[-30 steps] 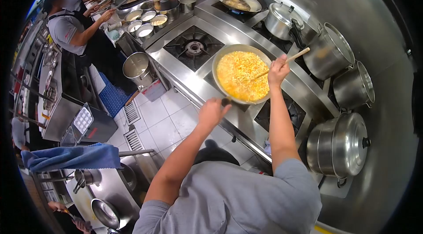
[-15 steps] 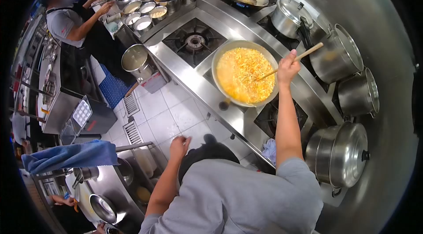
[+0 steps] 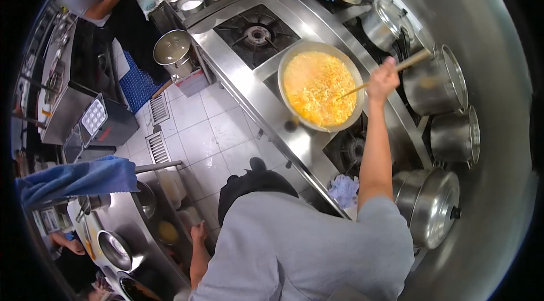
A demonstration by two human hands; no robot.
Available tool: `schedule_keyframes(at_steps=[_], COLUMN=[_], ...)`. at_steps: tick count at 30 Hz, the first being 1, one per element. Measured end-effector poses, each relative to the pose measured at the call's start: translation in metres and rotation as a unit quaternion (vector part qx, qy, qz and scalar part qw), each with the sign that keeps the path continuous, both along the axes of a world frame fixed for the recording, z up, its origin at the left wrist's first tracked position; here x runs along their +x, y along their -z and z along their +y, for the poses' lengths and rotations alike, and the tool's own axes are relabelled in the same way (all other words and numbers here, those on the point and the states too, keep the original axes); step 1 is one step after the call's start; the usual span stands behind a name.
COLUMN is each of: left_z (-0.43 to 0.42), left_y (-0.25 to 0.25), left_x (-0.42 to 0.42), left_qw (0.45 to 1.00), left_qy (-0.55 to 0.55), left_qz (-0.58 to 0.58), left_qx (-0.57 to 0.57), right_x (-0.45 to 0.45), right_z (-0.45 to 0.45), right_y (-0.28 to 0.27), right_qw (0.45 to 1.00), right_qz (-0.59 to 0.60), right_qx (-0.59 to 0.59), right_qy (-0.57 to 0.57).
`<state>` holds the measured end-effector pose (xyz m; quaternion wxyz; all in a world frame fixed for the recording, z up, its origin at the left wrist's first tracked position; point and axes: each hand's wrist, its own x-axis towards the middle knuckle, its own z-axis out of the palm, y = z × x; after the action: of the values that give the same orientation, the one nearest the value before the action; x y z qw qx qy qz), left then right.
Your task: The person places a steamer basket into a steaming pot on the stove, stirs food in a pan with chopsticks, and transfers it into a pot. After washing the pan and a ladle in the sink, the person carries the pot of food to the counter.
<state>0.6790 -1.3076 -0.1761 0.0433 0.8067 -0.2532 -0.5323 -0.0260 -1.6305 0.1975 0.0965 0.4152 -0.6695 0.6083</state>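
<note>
Right hand (image 3: 383, 81): fingers are closing around the stick (image 3: 416, 60), its upper end projecting beyond the fist, its lower end sinking into the yellow food (image 3: 317, 88). The pan (image 3: 344, 56) is sitting at the front edge of the stove (image 3: 243, 77), between two burners, its handle (image 3: 290, 125) pointing out over that edge. Food and pan are lying just beyond the right fingers, to their left.

Change: one second ago the left hand (image 3: 198, 233) was hovering at the handle; now it is hanging low near the side table (image 3: 133, 227). The right hand is keeping its hold. The camera view is shifting too.

Pose: right arm is reaching nearly straight over the stove's front edge. Left arm is hanging beside the body, fingers partly curling; cannot tell whether they are gripping anything.
</note>
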Motion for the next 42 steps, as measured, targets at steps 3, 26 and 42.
schedule_keyframes(at_steps=[3,26,42], left_z=[-0.019,0.010,0.002], left_y=[-0.003,-0.018,-0.011], left_x=[-0.027,-0.011,-0.013], left_qw=[0.995,0.992,0.993], left_qy=[0.043,0.059,0.082], left_qz=[-0.030,-0.115,-0.074], left_qx=[-0.082,0.000,-0.048], right_x=[0.008,-0.007,0.022], right_z=[0.005,-0.020,0.008], right_y=[0.010,0.040,0.019], right_qw=[0.998,0.988,1.000], right_qz=[-0.059,0.072,0.004], right_qx=[-0.003,-0.128,-0.027], right_qy=[-0.022,0.037,0.006])
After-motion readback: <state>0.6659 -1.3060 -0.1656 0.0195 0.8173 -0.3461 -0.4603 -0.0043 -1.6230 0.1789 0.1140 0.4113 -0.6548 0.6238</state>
